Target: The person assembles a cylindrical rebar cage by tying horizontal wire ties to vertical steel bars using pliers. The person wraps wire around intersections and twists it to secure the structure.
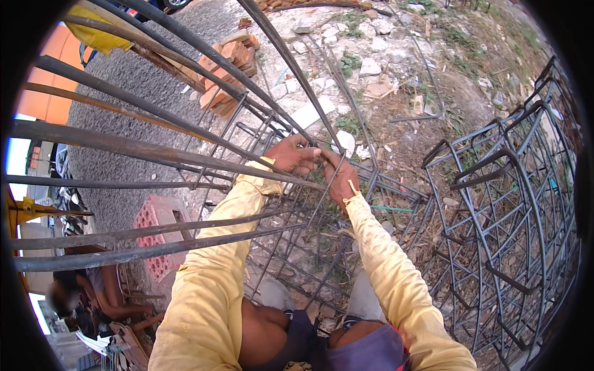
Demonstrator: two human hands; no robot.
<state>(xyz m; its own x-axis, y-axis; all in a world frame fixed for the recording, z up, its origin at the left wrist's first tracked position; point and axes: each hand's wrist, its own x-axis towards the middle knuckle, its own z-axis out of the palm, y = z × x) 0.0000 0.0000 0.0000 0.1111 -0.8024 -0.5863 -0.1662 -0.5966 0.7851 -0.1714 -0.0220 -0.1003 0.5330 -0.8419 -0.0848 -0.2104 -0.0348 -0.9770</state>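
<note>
We look down past our yellow sleeves at a cage of steel bars (185,157) that runs out from us over stony ground. Our left hand (296,154) is curled over one of the long bars near the middle of the cage, fingers bent around it. Our right hand (339,176) sits just beside the left, touching it, fingers closed tightly at the spot where a thin square hoop (322,198) crosses the long bar. We cannot tell whether a piece of wire is pinched in those fingers; it is too small to see. Both hands meet at this one crossing, above the gaps of the cage.

To our right stands a second cage of bent bars (507,204), curved in the lens, well apart from our hands. Behind the bars on the left lies a heap of grey gravel (136,86), with a stack of red bricks (232,68) at its edge. A pink hollow block (158,229) rests on the ground below the long bars. In the lower left corner another person (93,297) sits low near the ground.
</note>
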